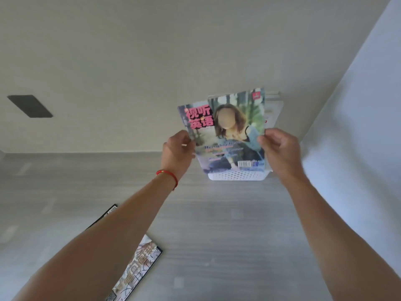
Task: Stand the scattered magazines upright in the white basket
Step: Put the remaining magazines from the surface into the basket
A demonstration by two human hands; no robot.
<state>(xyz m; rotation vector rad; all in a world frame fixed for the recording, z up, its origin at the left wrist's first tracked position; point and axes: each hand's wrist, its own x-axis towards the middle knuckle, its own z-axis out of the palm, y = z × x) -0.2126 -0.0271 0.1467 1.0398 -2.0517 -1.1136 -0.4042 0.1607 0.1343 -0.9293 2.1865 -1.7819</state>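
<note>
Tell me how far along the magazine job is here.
Partly done. At least one magazine already stands in the basket at the back. Both hands, left and right, hold a pink-titled magazine upright at the basket, its bottom edge at the rim. One more magazine still lies flat on the floor under the left arm.

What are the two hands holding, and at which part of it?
A magazine, held over the white basket: left hand on its left edge, right hand on its right edge.
</note>
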